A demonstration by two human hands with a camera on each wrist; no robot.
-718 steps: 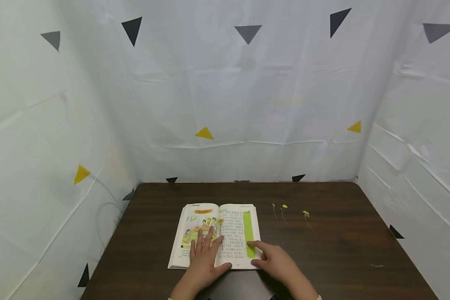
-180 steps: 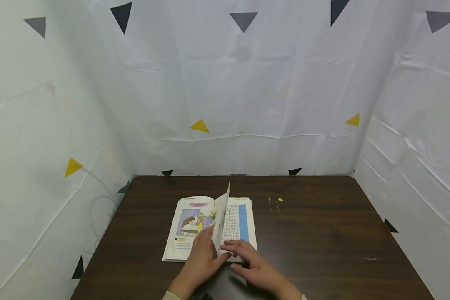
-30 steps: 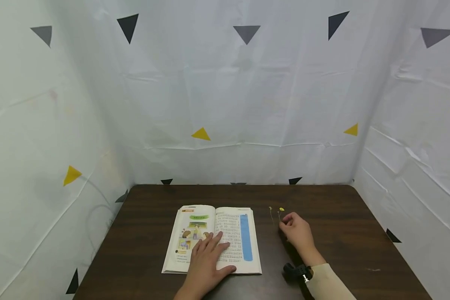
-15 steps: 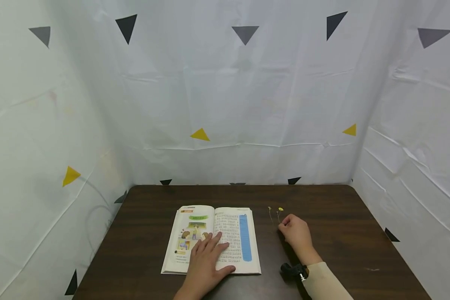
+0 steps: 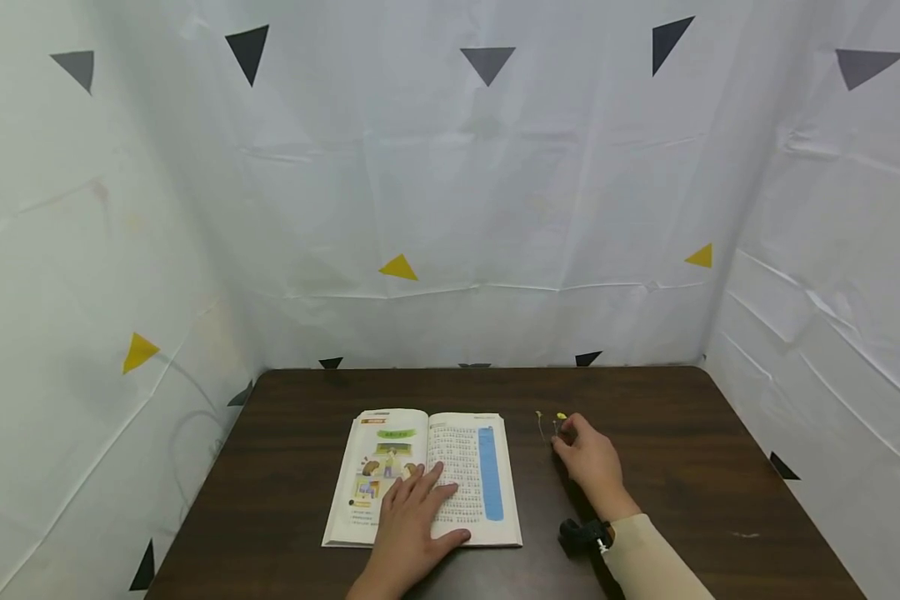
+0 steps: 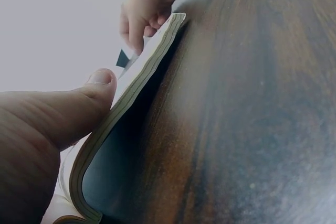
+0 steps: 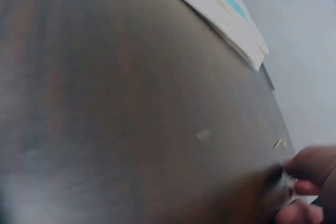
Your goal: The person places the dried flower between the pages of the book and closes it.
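Observation:
An open book (image 5: 492, 533) with a cartoon picture page and a blue-banded text page lies on the table. My left hand (image 5: 408, 533) rests on it, fingers spread across the middle, thumb near the lower edge of the right page. In the left wrist view, the thumb (image 6: 86, 103) lies by the book's page edges (image 6: 126, 100). To the right of the book, the thumb and index finger of my right hand (image 5: 594, 458) are at the stem of a small yellow flower (image 5: 562, 416). I cannot tell whether they pinch it. Another thin flower (image 5: 539, 418) lies just to its left.
The dark wooden table (image 5: 682, 467) is enclosed by white sheeting (image 5: 487, 208) with printed triangles. A dark device (image 5: 581, 535) is strapped at my right wrist.
Since the oldest frame, the rightmost flower has left the table and the book shows another spread. The page raised earlier lies flat. My right hand reached the flower, then shifted slightly farther up its stem.

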